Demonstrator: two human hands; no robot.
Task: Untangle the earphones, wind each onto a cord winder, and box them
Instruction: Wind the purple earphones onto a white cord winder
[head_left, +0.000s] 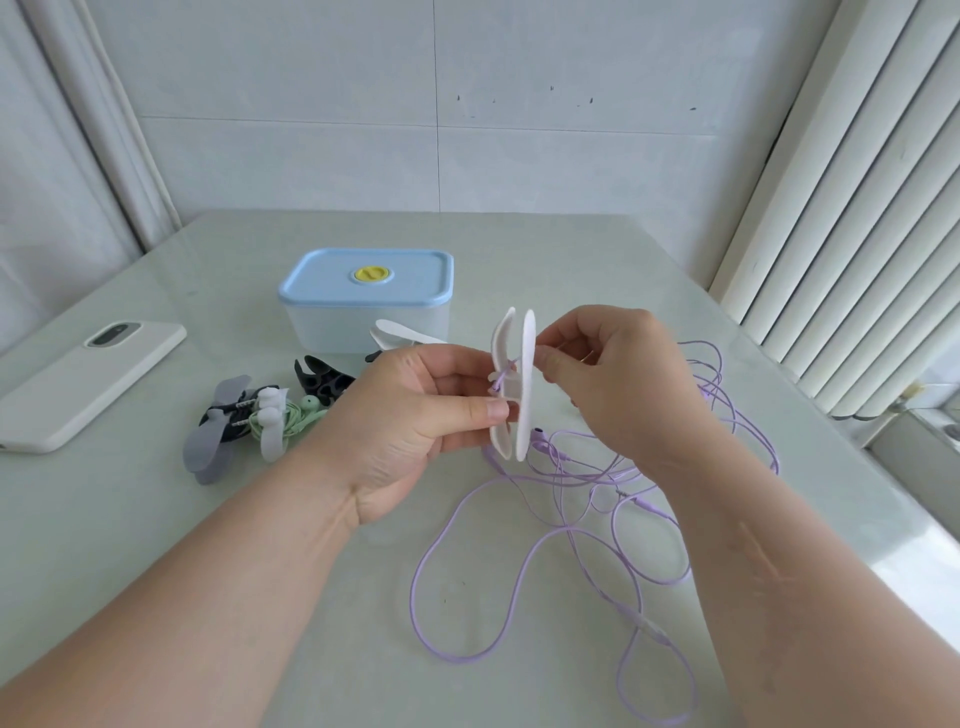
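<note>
the left hand (415, 415) grips the white cord winder (525, 384) above the counter (260, 571), with thumb and fingers curled round its left wing, and the right hand (618, 384) pinches the purple earphones (571, 530) cord just at the middle of the winder, between the two wings. only a short piece of cord sits on the core, so i think the winding is at its very beginning. almost all of the cord lies loose on the counter, under and to the right of the hands, in many loops that cross each other. the first risk is that the start of the cord slips off the core if the right hand lets go before a few turns hold it. the second risk is that the crossed loops close into a knot when the cord is pulled up, because they are not fully separated. some loops also reach near the right edge of the counter, so a quick pull can drag them or drop them over the edge. the box (363, 317) stands behind the hands with its blue lid (332, 275) on, so nothing can go in before the lid is opened. its walls are cloudy and i cannot tell if something is inside. the grey winder (208, 447) and the green earphones (296, 415) lie on the counter left of the box, not in it, and one spare white winder (400, 335) rests against its front.
</note>
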